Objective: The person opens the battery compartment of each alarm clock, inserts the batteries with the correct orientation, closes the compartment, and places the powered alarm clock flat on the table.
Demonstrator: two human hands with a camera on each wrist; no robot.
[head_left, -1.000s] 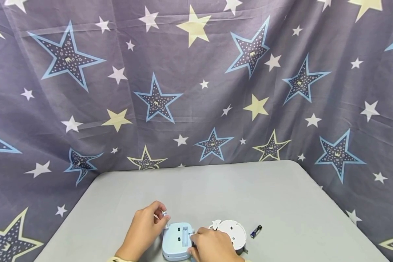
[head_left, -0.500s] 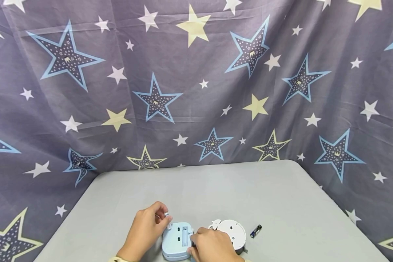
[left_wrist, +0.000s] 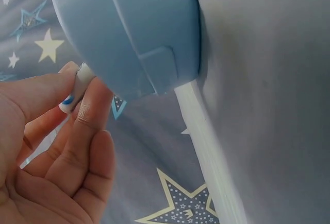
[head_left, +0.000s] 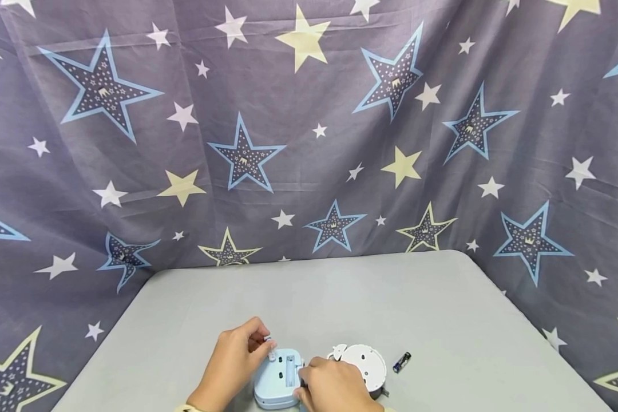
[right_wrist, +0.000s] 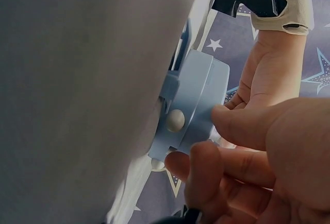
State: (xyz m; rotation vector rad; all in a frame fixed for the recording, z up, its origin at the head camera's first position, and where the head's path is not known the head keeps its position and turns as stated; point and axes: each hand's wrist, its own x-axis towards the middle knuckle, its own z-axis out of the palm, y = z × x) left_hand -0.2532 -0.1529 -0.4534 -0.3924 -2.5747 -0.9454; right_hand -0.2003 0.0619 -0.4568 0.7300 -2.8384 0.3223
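Observation:
A light-blue, rounded-square device (head_left: pixel 273 386) lies with its battery slot (head_left: pixel 290 371) facing up and uncovered. My left hand (head_left: pixel 238 359) pinches a white battery with a blue band (left_wrist: pixel 77 89) between thumb and fingertips. In the head view the battery overlaps the device's far left corner. My right hand (head_left: pixel 335 384) grips the device's right edge, thumb and fingers bent against its side. From the right wrist, a round white button (right_wrist: pixel 175 120) shows on that side, and the left hand appears beyond the device. No battery shows in the slot.
A round white device (head_left: pixel 367 366) with a dark underside lies just right of my right hand, partly hidden by it. Further right, a dark AA-size battery (head_left: pixel 401 362) rests on the grey table (head_left: pixel 340 303). A star-patterned curtain (head_left: pixel 309 143) hangs behind the table.
My left hand has moved a little to the right with the white battery, from beside the device to over its far left corner. The right hand keeps its hold.

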